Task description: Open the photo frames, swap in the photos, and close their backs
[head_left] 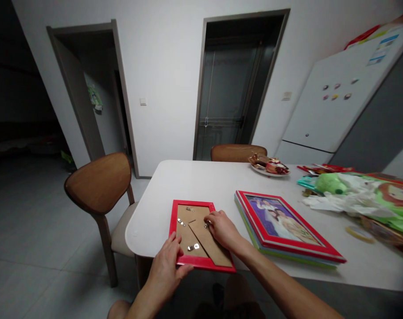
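Note:
A red picture frame (172, 223) lies face down at the near edge of the table, its brown backing board (184, 230) showing. The backing has a slanted stand leg (210, 246) and several small metal clips (193, 247). My left hand (166, 263) grips the frame's lower left corner, the thumb along the near edge and the fingers at the left side. At the right side of the backing, my right hand (223, 228) has its fingers curled on a metal clip (207, 223), which they partly cover.
Right of the frame lies a stack of picture frames (254, 221), with a red one holding a photo on top. Farther off are a plate (271, 172) with items on it, plastic packaging (347, 195) and a tape roll (360, 235). A wooden chair (102, 186) stands at left.

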### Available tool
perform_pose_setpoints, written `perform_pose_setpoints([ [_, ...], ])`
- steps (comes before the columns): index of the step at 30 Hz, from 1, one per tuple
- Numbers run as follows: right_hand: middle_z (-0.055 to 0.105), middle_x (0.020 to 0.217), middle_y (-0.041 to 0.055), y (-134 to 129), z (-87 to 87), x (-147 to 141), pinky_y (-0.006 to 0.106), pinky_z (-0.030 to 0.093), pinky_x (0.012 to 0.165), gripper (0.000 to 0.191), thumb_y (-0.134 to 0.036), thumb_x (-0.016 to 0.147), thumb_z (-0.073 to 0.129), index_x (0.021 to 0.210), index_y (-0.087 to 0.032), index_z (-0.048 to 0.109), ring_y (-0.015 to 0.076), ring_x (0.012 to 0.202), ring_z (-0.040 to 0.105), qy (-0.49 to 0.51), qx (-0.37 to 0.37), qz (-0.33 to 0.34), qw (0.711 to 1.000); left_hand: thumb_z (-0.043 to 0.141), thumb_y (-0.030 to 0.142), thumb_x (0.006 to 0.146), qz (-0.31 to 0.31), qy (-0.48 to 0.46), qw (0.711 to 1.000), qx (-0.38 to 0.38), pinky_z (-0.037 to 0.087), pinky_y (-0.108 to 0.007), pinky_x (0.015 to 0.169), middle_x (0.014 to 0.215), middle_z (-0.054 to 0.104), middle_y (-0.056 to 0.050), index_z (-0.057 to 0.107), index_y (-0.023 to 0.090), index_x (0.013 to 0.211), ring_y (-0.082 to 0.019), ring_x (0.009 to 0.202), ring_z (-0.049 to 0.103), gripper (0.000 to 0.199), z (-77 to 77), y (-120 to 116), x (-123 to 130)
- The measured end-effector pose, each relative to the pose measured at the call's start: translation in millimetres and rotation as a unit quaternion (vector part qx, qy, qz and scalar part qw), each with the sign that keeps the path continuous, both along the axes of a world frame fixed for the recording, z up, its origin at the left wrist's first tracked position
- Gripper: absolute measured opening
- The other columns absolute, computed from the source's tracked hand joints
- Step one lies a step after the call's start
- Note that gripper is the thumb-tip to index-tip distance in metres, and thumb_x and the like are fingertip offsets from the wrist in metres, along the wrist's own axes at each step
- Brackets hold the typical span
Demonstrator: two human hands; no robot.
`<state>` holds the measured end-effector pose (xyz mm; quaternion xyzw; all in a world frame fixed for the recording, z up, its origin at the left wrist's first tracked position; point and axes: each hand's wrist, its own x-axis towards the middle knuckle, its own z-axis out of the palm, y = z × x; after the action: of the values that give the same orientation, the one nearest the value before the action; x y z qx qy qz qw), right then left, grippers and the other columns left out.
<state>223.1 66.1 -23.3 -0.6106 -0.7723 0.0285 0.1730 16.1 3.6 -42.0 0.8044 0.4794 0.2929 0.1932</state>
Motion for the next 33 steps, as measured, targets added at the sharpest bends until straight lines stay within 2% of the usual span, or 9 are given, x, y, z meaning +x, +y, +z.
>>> perform_pose_setpoints([
  [3,0.058,0.095,0.0087,-15.9,2.7,-5.6,0.025,0.033,0.077,0.028,-0.023,0.077,0.042,0.096,-0.016,0.060,0.0171,0.088,0.048,0.026,0.019,0.006,0.999,0.062,0.026,0.067,0.000,-0.006,1.000,0.008,0.036,-0.042,0.093,0.118,0.050,-0.015,0.054,0.016,0.080,-0.027,0.118,0.035,0.018,-1.1,0.7,4.4],
  [7,0.057,0.094,0.0086,-32.7,5.0,-11.7,0.027,0.036,0.072,0.037,-0.038,0.067,0.053,0.098,-0.019,0.059,0.0190,0.085,0.050,0.023,-0.021,-0.003,1.000,0.063,0.023,0.066,0.005,-0.010,1.000,0.023,0.034,-0.044,0.095,0.121,0.047,-0.015,0.054,0.016,0.083,-0.027,0.118,0.035,0.020,-4.6,3.4,11.5],
  [11,0.058,0.099,0.0103,-31.8,6.2,-13.1,0.027,0.038,0.076,0.044,-0.029,0.064,0.054,0.106,-0.016,0.055,0.0199,0.089,0.051,0.062,-0.033,-0.009,0.997,0.063,0.021,0.065,0.014,-0.020,1.000,0.016,0.032,-0.043,0.096,0.125,0.042,-0.017,0.051,0.013,0.099,-0.026,0.118,0.035,0.037,-7.8,4.5,12.6],
  [15,0.060,0.098,0.0096,-26.2,12.8,-12.5,0.028,0.037,0.080,0.045,-0.021,0.059,0.054,0.104,-0.014,0.056,0.0195,0.090,0.052,0.106,-0.017,-0.016,0.994,0.064,0.019,0.062,0.025,-0.045,0.999,-0.005,0.030,-0.043,0.097,0.127,0.038,-0.019,0.047,0.011,0.109,-0.027,0.118,0.035,0.050,-6.2,2.4,12.3],
  [19,0.060,0.096,0.0099,-27.2,28.3,-14.2,0.030,0.038,0.081,0.043,-0.021,0.059,0.054,0.101,-0.013,0.057,0.0200,0.089,0.052,0.125,0.015,-0.021,0.992,0.060,0.017,0.062,0.044,-0.149,0.987,-0.035,0.031,-0.040,0.096,0.125,0.042,-0.015,0.044,0.013,0.113,-0.025,0.115,0.039,0.053,4.2,2.2,16.9],
  [23,0.060,0.094,0.0076,-33.8,43.6,-25.1,0.030,0.039,0.080,0.039,-0.021,0.060,0.055,0.098,-0.015,0.057,0.0190,0.088,0.052,0.160,0.035,0.023,0.986,0.049,0.020,0.070,0.069,-0.297,0.950,-0.070,0.040,-0.034,0.086,0.106,0.057,-0.007,0.048,0.017,0.105,-0.020,0.099,0.053,0.035,15.7,12.4,18.2],
  [26,0.059,0.096,0.0062,-35.9,46.6,-30.0,0.029,0.041,0.077,0.034,-0.027,0.066,0.054,0.099,-0.018,0.056,0.0174,0.086,0.052,0.202,0.031,0.060,0.977,0.048,0.024,0.069,0.098,-0.388,0.910,-0.112,0.044,-0.031,0.079,0.100,0.060,-0.005,0.049,0.016,0.100,-0.019,0.091,0.057,0.032,19.9,25.6,4.3],
  [28,0.058,0.098,0.0067,-34.0,42.5,-24.8,0.029,0.041,0.075,0.034,-0.030,0.071,0.049,0.102,-0.019,0.054,0.0165,0.082,0.053,0.208,0.038,0.039,0.977,0.051,0.028,0.065,0.122,-0.413,0.889,-0.153,0.047,-0.030,0.072,0.097,0.061,-0.004,0.049,0.016,0.099,-0.018,0.083,0.059,0.036,21.7,33.7,-14.2],
  [33,0.057,0.097,0.0119,-26.1,16.8,5.6,0.029,0.036,0.080,0.036,-0.026,0.072,0.047,0.105,-0.013,0.053,0.0193,0.087,0.052,0.085,0.019,-0.067,0.994,0.054,0.024,0.060,0.172,-0.384,0.888,-0.186,0.047,-0.025,0.059,0.083,0.064,-0.003,0.052,0.015,0.091,-0.016,0.066,0.061,0.033,23.3,45.4,-68.7],
])
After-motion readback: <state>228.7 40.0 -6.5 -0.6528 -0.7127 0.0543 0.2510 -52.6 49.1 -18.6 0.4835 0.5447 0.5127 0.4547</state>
